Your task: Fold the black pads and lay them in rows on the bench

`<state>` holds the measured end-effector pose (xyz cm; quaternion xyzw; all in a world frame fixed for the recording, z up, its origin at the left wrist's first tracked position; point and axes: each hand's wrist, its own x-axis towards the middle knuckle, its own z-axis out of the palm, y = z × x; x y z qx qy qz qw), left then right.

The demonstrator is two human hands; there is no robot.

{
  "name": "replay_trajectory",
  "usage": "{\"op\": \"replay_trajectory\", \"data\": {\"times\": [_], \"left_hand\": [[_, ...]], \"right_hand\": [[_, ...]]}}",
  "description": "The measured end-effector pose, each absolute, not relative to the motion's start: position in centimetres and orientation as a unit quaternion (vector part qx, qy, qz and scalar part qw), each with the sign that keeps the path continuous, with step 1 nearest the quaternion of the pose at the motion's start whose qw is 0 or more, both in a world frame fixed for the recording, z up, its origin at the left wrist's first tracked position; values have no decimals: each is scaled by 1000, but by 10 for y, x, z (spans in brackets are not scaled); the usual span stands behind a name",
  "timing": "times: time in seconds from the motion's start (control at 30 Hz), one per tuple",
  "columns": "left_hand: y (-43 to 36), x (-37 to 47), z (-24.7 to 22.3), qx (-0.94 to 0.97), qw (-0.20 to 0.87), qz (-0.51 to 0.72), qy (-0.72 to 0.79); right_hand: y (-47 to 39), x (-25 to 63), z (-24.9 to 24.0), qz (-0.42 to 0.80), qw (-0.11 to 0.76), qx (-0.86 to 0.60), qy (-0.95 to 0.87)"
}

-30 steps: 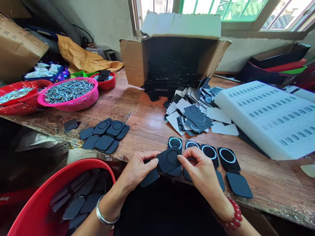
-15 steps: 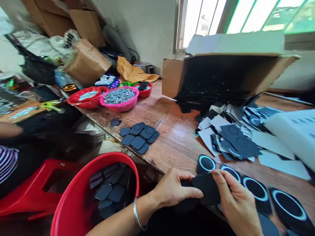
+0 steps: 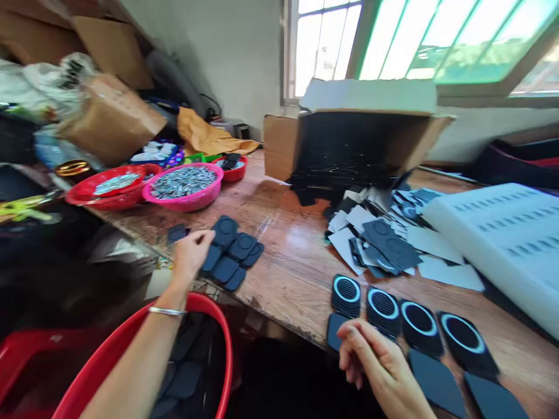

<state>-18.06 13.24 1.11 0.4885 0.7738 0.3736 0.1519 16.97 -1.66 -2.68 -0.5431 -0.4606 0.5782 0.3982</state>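
My left hand (image 3: 192, 253) reaches to a small pile of black, rounded-square pads. Its fingers pinch the edge of the topmost black pad (image 3: 225, 230), which bears a faint ring mark. Beside it in the pile lie other pads, among them a plain pad (image 3: 225, 269). My right hand (image 3: 371, 358) hovers by the table's front edge, thumb and fingers curled together, with nothing seen in them. Close to its fingertips lies a plain black pad (image 3: 335, 330). Behind it is a row of black plates with white rings, such as the ringed plate (image 3: 346, 295).
A red bucket (image 3: 225, 343) holding black pads stands at the table's front edge. Pink basin (image 3: 183, 198) and red basin (image 3: 82, 192) hold small metal parts. An open carton (image 3: 279, 148) spills cards and black pieces (image 3: 388, 241). A white foam block (image 3: 502, 233) lies on the right.
My left hand has moved left from beside my right hand to the pile. The black piece held between both hands has left them. The view has turned to the right.
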Motion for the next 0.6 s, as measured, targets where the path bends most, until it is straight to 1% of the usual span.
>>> {"op": "replay_trajectory", "data": {"times": [0.1, 0.2, 0.3, 0.37, 0.43, 0.6], "left_hand": [[149, -202, 10, 474, 122, 321, 811], [153, -204, 9, 488, 106, 276, 821], [149, -190, 10, 556, 41, 261, 788], [144, -169, 8, 621, 7, 259, 739], [138, -138, 3, 674, 26, 272, 687], [111, -41, -20, 774, 168, 297, 534]], "right_hand": [[-26, 175, -23, 535, 379, -551, -516], [-32, 185, -17, 494, 370, -564, -549], [-37, 198, -13, 450, 364, -572, -581], [-40, 209, -11, 402, 365, -581, -606], [-38, 224, -8, 347, 374, -594, -622], [-19, 284, 6, 191, 433, -634, -612]]}}
